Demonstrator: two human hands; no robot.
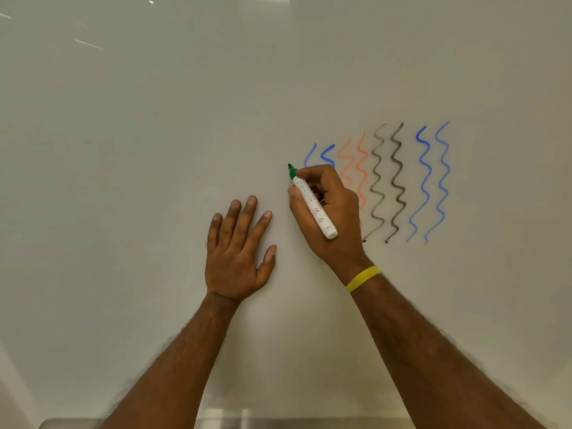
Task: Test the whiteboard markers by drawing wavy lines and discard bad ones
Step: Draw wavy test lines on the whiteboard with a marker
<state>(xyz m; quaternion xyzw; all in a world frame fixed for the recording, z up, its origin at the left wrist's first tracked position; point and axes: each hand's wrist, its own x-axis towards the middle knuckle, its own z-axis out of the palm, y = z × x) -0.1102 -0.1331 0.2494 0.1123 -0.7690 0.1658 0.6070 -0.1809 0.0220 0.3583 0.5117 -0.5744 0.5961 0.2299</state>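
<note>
My right hand (pixel 328 212) grips a white marker with a green tip (pixel 312 202), uncapped, its tip touching the whiteboard (pixel 154 150) just left of the drawn lines. No green line shows at the tip. My left hand (pixel 238 252) lies flat on the board with fingers spread, holding nothing. Wavy lines run down the board to the right: blue lines (pixel 433 181), black lines (pixel 388 181), faint red lines (pixel 356 162), and two more blue lines (pixel 322 154) partly hidden behind my right hand.
A metal tray edge (pixel 216 424) runs along the bottom of the board. A yellow band (pixel 362 278) sits on my right wrist. Ceiling lights reflect at the board's upper left.
</note>
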